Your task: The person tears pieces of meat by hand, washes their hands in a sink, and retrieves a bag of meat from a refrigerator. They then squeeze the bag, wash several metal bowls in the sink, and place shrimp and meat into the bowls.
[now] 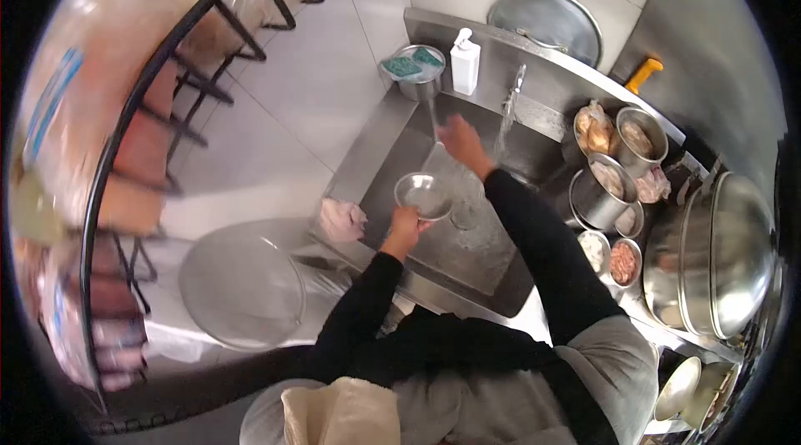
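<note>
My left hand [403,232] grips the near rim of a small round metal bowl [424,196] above the sink basin [392,163]. Just beyond it, my right hand [464,143] reaches over the sink, its fingers smeared by motion. A pale, thin streak [434,118] shows beside those fingers; I cannot make out what it is or whether they hold it. Water runs from the faucet [516,88] to the right of that hand. Wet, shiny patches cover the basin floor around a drain [464,216].
A pot with green scouring pads [403,67] and a white pump bottle [465,63] stand behind the sink. A pink cloth [342,221] lies on its left edge. Several metal pots [602,199] and a large domed lid [726,255] crowd the right. A black rack [133,103] curves at left.
</note>
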Available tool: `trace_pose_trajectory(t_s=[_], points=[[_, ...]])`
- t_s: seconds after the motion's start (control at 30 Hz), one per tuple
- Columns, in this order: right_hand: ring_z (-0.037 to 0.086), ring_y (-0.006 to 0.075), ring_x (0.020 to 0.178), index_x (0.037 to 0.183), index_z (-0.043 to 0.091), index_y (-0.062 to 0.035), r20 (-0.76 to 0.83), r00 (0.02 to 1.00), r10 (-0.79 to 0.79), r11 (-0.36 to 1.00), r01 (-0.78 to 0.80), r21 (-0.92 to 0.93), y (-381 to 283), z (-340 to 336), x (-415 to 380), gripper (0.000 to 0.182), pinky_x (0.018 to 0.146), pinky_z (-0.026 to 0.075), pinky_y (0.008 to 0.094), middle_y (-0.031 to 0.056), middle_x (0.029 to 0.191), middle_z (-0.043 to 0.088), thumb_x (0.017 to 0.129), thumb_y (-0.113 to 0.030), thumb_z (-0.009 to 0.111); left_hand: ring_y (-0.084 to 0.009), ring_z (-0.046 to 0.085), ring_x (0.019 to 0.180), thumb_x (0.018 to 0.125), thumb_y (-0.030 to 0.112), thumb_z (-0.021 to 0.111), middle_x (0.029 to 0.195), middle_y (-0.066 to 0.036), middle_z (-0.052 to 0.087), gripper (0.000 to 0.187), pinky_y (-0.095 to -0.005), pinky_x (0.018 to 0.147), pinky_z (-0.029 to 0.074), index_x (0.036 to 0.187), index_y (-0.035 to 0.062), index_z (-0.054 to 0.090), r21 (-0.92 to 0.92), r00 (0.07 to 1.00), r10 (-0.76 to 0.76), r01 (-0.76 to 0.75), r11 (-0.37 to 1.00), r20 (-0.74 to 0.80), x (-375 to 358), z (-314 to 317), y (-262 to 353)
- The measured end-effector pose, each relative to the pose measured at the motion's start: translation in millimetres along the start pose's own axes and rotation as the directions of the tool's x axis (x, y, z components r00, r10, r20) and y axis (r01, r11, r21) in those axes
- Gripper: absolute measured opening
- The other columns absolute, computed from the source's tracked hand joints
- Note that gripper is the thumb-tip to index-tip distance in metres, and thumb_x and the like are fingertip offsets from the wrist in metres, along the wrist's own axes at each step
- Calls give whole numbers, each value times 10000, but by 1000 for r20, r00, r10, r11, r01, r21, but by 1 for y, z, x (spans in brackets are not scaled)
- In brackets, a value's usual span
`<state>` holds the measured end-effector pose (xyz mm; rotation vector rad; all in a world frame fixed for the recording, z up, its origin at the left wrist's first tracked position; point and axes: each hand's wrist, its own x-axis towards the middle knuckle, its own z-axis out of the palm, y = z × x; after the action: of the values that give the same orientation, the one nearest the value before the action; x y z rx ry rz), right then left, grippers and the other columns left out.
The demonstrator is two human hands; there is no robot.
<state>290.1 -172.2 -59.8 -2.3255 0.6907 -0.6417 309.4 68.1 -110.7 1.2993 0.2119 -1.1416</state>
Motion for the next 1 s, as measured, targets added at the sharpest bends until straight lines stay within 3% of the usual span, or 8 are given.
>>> trace_pose_trajectory(t_s=[0.3,0.53,0.63,0.7,0.73,0.77,0.93,1.0], points=[[631,401,937,1088,558,5,-116,937,-328,829,227,-512,-87,31,189,280,868,487,490,243,973,643,875,-175,589,-212,662,898,993,428,496,1183,-91,584,491,-324,567,570,1382,151,384,-41,976,211,-209,977,52,-21,-19,1],[494,391,1204,1278,506,15,-407,862,-303,866,427,260,-41,-4,139,502,1050,374,407,238,1221,547,795,78,384,-367,546,1195,1025,439,413,1424,-144,408,515,-567,831,549,1451,203,246,-222,961,211,-169,960,179,-21,8,29],[487,349,1149,1276,483,32,-58,981,187,881,-141,452,9,16,45,395,1012,384,430,223,1247,516,950,-192,486,-384,532,1211,1034,452,369,1438,-152,389,540,-582,867,537,1489,234,179,398,586,640,-809,432,497,39,26,-4],[483,404,1151,1265,459,13,37,959,280,905,-277,324,8,23,-44,551,1001,397,444,250,1266,505,867,-336,612,-397,501,1239,1030,492,334,1462,-148,352,572,-578,876,535,1512,263,127,-248,887,100,17,969,450,66,57,-12],[480,432,1152,1260,447,3,84,942,325,908,-336,251,6,26,-88,640,995,403,451,264,1275,500,826,-407,676,-397,501,1239,1030,492,334,1462,-148,352,572,-578,876,535,1512,263,127,-255,886,118,0,967,448,91,58,-24],[474,468,1146,1267,498,-6,330,937,-112,875,250,-414,14,19,-117,637,1005,397,458,272,1314,483,807,-405,687,-383,498,1245,1029,503,301,1455,-144,370,565,-566,892,528,1505,236,156,-198,902,119,-39,980,415,76,65,-22],[515,476,1091,1245,533,6,435,896,-92,980,159,-121,13,-47,-174,642,946,428,477,262,1217,562,766,-369,738,-395,565,1147,1001,596,271,1469,-150,344,629,-548,808,563,1518,270,122,23,917,64,-79,997,393,16,85,-65],[547,485,1023,1177,560,40,-86,955,285,953,-272,137,8,-47,-172,600,895,441,494,275,1134,599,751,-336,752,-393,584,1119,993,612,271,1461,-150,362,638,-549,806,563,1512,263,145,96,914,97,-146,985,395,9,101,-72]])
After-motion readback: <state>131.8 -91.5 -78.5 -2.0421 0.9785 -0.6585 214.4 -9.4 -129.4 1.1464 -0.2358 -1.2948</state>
